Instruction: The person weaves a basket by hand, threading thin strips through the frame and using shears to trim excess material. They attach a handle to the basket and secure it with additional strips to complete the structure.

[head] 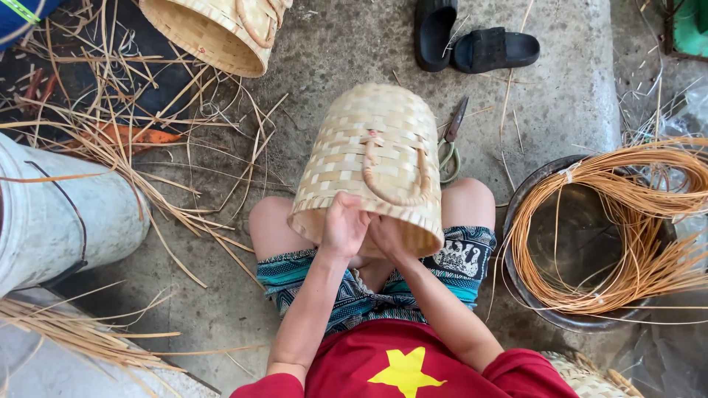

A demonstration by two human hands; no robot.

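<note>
A pale woven bamboo basket [372,151] lies on its side across my knees, its open rim toward me and a curved cane handle on its upper side. My left hand [344,223] grips the rim near its middle, fingers curled over the edge. My right hand [386,234] is right beside it, pressed against the rim from below, partly hidden by the left hand and the basket. Whether the right hand pinches a strip cannot be made out.
Green-handled scissors [449,144] lie on the concrete behind the basket. A dark metal basin [527,284] of coiled orange cane stands at right. A second basket [214,29], loose bamboo strips [125,158], a white bucket [66,214] and black sandals [476,40] surround me.
</note>
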